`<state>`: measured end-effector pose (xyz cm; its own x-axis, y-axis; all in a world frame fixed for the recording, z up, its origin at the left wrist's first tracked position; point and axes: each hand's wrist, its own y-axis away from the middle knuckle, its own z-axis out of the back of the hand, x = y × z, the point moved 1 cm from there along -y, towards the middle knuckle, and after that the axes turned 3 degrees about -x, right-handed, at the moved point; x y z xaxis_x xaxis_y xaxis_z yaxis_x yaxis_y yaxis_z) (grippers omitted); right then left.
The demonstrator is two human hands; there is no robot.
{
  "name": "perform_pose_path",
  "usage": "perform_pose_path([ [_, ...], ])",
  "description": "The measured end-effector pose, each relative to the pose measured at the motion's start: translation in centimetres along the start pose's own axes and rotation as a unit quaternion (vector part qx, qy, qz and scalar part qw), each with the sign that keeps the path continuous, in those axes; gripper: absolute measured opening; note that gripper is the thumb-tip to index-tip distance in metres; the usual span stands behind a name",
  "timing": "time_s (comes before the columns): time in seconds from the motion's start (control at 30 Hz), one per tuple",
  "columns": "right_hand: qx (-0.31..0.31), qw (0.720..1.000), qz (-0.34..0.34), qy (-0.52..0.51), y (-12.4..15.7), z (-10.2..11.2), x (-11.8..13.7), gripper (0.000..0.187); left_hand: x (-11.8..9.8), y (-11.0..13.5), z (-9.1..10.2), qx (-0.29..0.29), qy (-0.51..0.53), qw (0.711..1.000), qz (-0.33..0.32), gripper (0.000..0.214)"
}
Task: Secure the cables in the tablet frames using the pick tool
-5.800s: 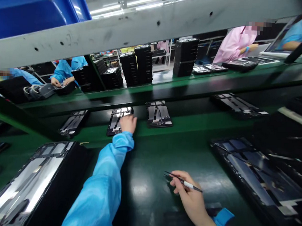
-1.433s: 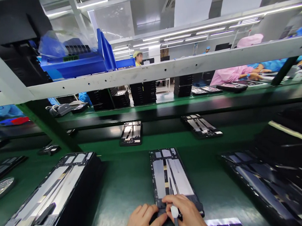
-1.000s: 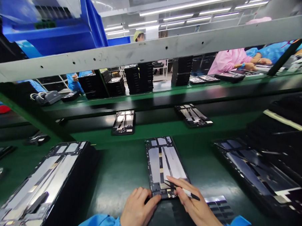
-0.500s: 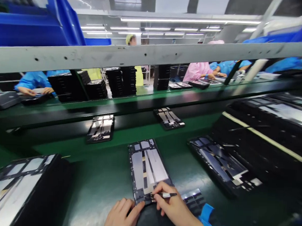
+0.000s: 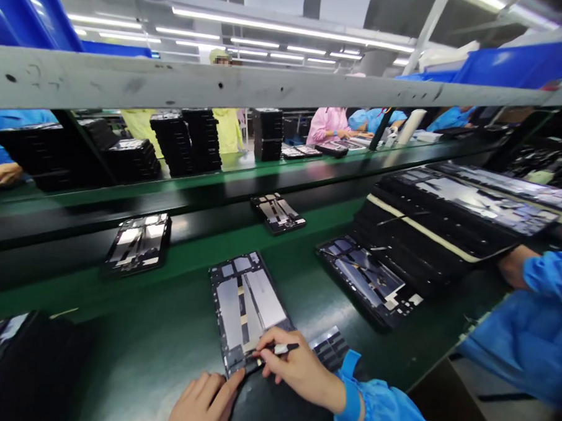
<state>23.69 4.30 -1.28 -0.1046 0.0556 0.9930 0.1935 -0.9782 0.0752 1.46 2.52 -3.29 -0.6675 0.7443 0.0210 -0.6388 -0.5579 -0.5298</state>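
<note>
Left of the dark gridded sheet (image 5: 329, 349), the flat black-and-silver tablet (image 5: 249, 305) seemed stiff, fragile—best held by its rim, which the left hand (image 5: 204, 402) touched, grip unclear—while the right hand (image 5: 302, 371) pinched a slim black-and-white tool (image 5: 282, 348).

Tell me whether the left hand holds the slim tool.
No, the right hand holds the slim tool, while the left hand is at the near edge of the opened device.

no readable text, labels or numbers anywhere
</note>
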Motion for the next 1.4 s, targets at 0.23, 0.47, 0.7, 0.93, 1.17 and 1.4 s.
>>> perform_pose_path([
  [0.23, -0.016, 1.000, -0.005, 0.019, 0.7, 0.6, -0.6, 0.025, -1.7, -0.8, 1.4, 0.057, 0.015, 0.997, 0.049, 0.033],
  [0.47, 0.048, 0.995, 0.013, 0.085, 1.2, 0.2, 0.4, 0.019, -1.9, -0.6, 1.3, 0.065, 0.039, 0.995, 0.062, 0.030],
  [0.7, 0.025, 0.994, 0.001, 0.106, 1.4, 1.4, -0.1, 0.018, -1.8, -0.6, 1.2, 0.064, 0.040, 0.995, 0.058, 0.027],
  [0.93, 0.004, 0.996, -0.052, 0.069, 1.5, 2.4, -1.8, 0.016, -1.6, -0.3, 1.1, 0.054, 0.041, 0.997, 0.048, 0.027],
  [1.17, 0.075, 0.996, -0.001, 0.058, 1.7, 1.0, -0.3, 0.024, -1.2, -0.1, 1.4, 0.015, 0.054, 0.998, 0.023, 0.025],
  [1.4, 0.094, 0.982, 0.082, 0.144, 1.9, 0.7, 0.3, 0.017, -1.3, -0.6, 1.6, 0.003, 0.055, 0.998, 0.028, 0.023],
])
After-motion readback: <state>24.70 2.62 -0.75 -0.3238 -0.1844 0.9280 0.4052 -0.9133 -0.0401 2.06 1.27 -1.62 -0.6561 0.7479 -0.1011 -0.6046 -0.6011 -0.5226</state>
